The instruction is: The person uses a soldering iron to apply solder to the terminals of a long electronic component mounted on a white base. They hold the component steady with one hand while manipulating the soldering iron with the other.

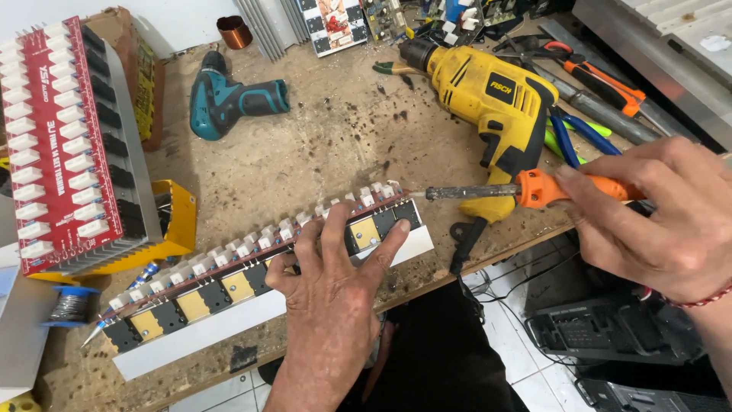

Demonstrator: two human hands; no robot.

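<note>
**One head view, looking down at the bench**

You look steeply down from head height, close over the workbench (305, 152). The yellow drill (496, 99) lies right of centre; beyond it sits the bench's far edge, nearer than it the floor.

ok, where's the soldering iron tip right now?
Head view, centre-right: the soldering iron, held in the right hand, has its tip at the right end of the long circuit board, below the yellow drill.
</note>
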